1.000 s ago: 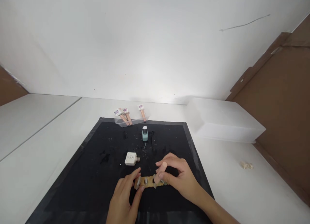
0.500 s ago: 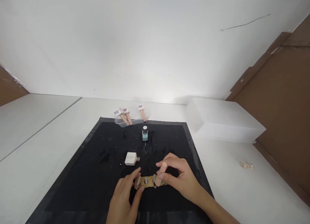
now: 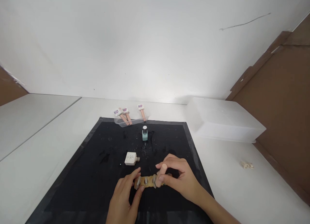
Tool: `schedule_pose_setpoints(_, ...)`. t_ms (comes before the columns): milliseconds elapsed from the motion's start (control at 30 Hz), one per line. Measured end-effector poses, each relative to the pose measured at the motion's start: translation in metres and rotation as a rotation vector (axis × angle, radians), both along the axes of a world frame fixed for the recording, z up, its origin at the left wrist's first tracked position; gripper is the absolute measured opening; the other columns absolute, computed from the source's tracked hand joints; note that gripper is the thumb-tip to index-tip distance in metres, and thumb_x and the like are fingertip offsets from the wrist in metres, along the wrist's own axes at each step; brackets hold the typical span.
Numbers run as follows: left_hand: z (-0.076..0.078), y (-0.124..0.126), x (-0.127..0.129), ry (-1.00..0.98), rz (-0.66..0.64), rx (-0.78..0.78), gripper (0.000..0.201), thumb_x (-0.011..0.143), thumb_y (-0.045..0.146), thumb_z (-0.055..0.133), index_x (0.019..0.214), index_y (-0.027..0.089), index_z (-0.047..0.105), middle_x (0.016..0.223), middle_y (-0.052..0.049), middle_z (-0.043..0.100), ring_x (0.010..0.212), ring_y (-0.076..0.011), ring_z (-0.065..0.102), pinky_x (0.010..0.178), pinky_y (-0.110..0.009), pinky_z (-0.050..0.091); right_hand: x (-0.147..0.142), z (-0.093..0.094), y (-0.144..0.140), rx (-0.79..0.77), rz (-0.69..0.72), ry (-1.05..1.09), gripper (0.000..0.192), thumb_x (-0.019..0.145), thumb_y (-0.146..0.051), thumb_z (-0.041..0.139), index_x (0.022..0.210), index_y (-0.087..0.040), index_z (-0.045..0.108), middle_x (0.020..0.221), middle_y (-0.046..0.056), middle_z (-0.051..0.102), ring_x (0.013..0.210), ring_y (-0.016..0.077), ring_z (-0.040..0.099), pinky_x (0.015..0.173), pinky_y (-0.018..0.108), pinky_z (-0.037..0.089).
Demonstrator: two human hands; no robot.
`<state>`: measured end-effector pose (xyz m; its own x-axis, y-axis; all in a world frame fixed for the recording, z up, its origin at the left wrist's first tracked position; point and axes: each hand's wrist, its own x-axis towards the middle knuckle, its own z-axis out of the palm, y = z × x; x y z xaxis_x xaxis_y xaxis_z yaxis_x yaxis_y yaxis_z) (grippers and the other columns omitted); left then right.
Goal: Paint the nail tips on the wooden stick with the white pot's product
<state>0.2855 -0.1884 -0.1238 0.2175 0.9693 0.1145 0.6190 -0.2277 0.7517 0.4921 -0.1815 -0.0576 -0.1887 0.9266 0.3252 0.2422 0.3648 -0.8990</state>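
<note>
My right hand (image 3: 181,177) pinches a pale pink nail polish brush cap (image 3: 161,175) between thumb and fingers, tilted over a tan strip (image 3: 149,181) that carries several greyish nail tips (image 3: 154,180). The brush end cannot be made out, and fingers cover part of the strip's right end. At its left end, my left hand (image 3: 127,191) grips the strip between thumb and index finger. Just beyond lies a square white nail polish bottle (image 3: 130,158), on its side, its uncapped neck pointing right. Farther back stands a mint-green nail polish bottle (image 3: 144,135) with its cap on.
Under everything is a black mat (image 3: 79,172) on a white table. A shallow clear tray (image 3: 134,122) at its back edge holds three pink-capped bottles (image 3: 142,112). To the right sit a translucent white bin (image 3: 225,120) and small cream-coloured pieces (image 3: 247,165). A white wall closes the back.
The pink cap has shifted very slightly along the strip with my right hand. My left hand and the bottles have stayed put.
</note>
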Motion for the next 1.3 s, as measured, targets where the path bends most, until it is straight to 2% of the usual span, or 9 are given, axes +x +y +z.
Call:
schedule_pose_setpoints(100,-0.001,-0.001,-0.001,0.002,-0.004,0.01,0.038,0.086,0.035,0.052,0.123,0.025,0.056,0.099,-0.008,0.07,0.085,-0.0232,0.067,0.069,-0.034,0.057,0.0,0.003,-0.001,-0.025,0.049,0.006,0.019,0.084,-0.024,0.065,0.069,-0.023,0.076,0.062,0.002,0.071,0.073,0.0194,0.061,0.074,0.031,0.052)
schedule_pose_setpoints(167,-0.001,-0.001,-0.001,0.007,0.001,0.02,0.037,0.087,0.034,0.051,0.122,0.024,0.057,0.097,-0.008,0.07,0.085,-0.023,0.066,0.07,-0.033,0.057,0.0,0.001,0.0,0.015,0.0,0.023,0.011,0.083,-0.026,0.067,0.081,-0.023,0.077,0.07,0.003,0.074,0.073,0.0197,0.062,0.072,0.032,0.051)
schedule_pose_setpoints(333,0.0,-0.001,0.0,0.017,0.011,0.049,0.037,0.086,0.035,0.052,0.121,0.024,0.058,0.094,-0.007,0.071,0.084,-0.0229,0.067,0.068,-0.032,0.057,0.001,-0.009,0.003,0.051,-0.096,0.029,0.018,0.086,-0.025,0.063,0.1,-0.026,0.074,0.092,0.007,0.074,0.084,0.022,0.064,0.072,0.035,0.052)
schedule_pose_setpoints(500,-0.001,0.001,-0.001,0.006,0.004,0.043,0.037,0.086,0.034,0.053,0.12,0.024,0.059,0.096,-0.007,0.072,0.084,-0.0228,0.067,0.068,-0.032,0.057,0.0,-0.004,0.001,0.022,-0.027,0.016,0.011,0.083,-0.027,0.067,0.082,-0.023,0.077,0.072,0.004,0.074,0.075,0.0205,0.063,0.071,0.033,0.051)
schedule_pose_setpoints(600,-0.001,0.0,-0.001,0.002,0.001,0.028,0.037,0.086,0.034,0.052,0.122,0.025,0.057,0.099,-0.007,0.072,0.085,-0.0237,0.067,0.069,-0.034,0.057,0.0,0.0,0.0,-0.026,0.046,0.014,0.018,0.085,-0.028,0.064,0.072,-0.023,0.076,0.065,0.002,0.072,0.07,0.0191,0.061,0.072,0.031,0.051)
schedule_pose_setpoints(833,0.003,-0.002,0.002,-0.007,0.023,-0.01,0.038,0.087,0.037,0.05,0.122,0.026,0.058,0.096,-0.008,0.071,0.085,-0.0243,0.066,0.069,-0.035,0.056,0.001,-0.009,0.003,0.035,-0.106,0.022,0.017,0.087,-0.028,0.061,0.098,-0.026,0.075,0.09,0.007,0.074,0.085,0.0227,0.065,0.077,0.038,0.052)
schedule_pose_setpoints(967,0.002,-0.001,0.0,-0.007,0.027,0.004,0.037,0.085,0.037,0.051,0.12,0.027,0.059,0.095,-0.007,0.071,0.084,-0.0246,0.067,0.066,-0.033,0.057,0.001,-0.003,0.002,0.01,-0.069,0.018,0.013,0.084,-0.03,0.065,0.085,-0.024,0.077,0.077,0.005,0.074,0.078,0.0217,0.063,0.075,0.036,0.052)
schedule_pose_setpoints(1100,-0.001,0.0,-0.001,-0.003,0.005,0.018,0.037,0.085,0.036,0.052,0.121,0.025,0.059,0.095,-0.007,0.071,0.084,-0.024,0.067,0.068,-0.034,0.056,0.001,0.001,0.0,-0.047,0.026,-0.006,0.023,0.087,-0.029,0.062,0.069,-0.023,0.076,0.065,0.003,0.072,0.076,0.0204,0.061,0.076,0.033,0.051)
schedule_pose_setpoints(1300,0.002,-0.001,0.004,-0.035,0.051,0.001,0.037,0.085,0.039,0.052,0.119,0.026,0.06,0.093,-0.007,0.071,0.084,-0.0246,0.066,0.067,-0.034,0.056,0.002,-0.008,0.004,0.01,-0.105,0.011,0.016,0.087,-0.028,0.063,0.097,-0.027,0.075,0.09,0.006,0.074,0.086,0.0226,0.064,0.078,0.037,0.051)
